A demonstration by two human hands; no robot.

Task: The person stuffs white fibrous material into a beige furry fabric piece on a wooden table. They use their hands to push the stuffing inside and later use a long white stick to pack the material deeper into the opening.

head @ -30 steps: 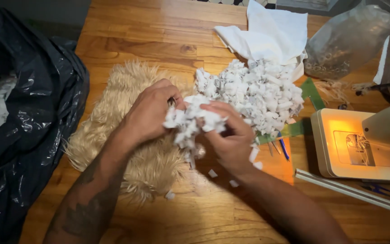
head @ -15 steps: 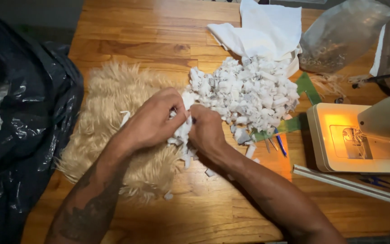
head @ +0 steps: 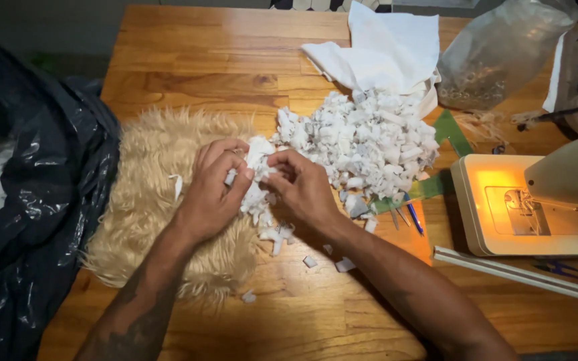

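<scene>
A tan faux-fur piece (head: 148, 194) lies on the wooden table (head: 222, 60). To its right sits a heap of white foam scraps (head: 369, 140). My left hand (head: 212, 194) rests on the fur's right edge, fingers curled around a clump of the white scraps (head: 257, 160). My right hand (head: 302, 190) meets it from the right and pinches the same clump. Loose scraps (head: 272, 237) lie under and just below both hands.
A black plastic bag (head: 28, 200) fills the left side. A white cloth (head: 382, 53) and a clear bag (head: 496, 53) lie at the back. A lit sewing machine (head: 536, 200) stands at right, with blue pens (head: 413, 217), a green ruler (head: 456, 134) and a white strip (head: 516, 274).
Both hands have moved left from the heap's edge onto the fur's right edge, carrying a clump of white scraps. A few scraps have dropped on the table.
</scene>
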